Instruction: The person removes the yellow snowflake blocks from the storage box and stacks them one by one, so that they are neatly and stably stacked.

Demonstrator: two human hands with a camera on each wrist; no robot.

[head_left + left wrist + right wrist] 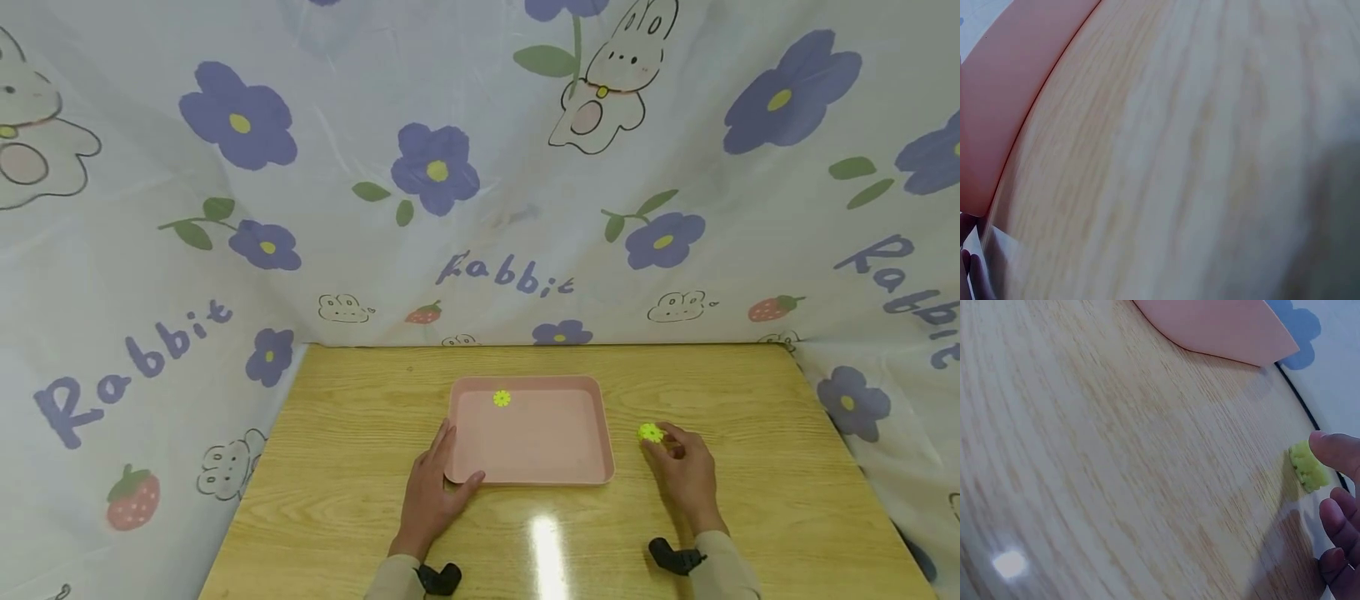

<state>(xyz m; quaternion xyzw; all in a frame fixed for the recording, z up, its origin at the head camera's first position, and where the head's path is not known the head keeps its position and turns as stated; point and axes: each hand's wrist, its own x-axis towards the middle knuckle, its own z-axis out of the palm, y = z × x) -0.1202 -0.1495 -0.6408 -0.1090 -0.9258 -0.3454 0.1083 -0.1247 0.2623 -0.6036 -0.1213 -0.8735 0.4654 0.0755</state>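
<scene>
A shallow pink tray (532, 479) sits on the wooden table, with one flat yellow-green flower-shaped piece (502, 398) near its back left corner. My left hand (433, 498) rests against the tray's front left corner, fingers along the left side and thumb at the front rim. To the right of the tray, my right hand (688, 473) pinches a small stack of yellow-green flower-shaped pieces (650, 432) between thumb and fingers. Seen from the right wrist, the stack (1307, 467) shows layered, scalloped sides close to the tabletop; the number of layers is unclear.
The wooden table (360, 417) meets a white curtain (495, 233) printed with rabbits and purple flowers at the back and both sides. Black wrist mounts (441, 578) stick out beside both sleeves. Light glares off the table's front.
</scene>
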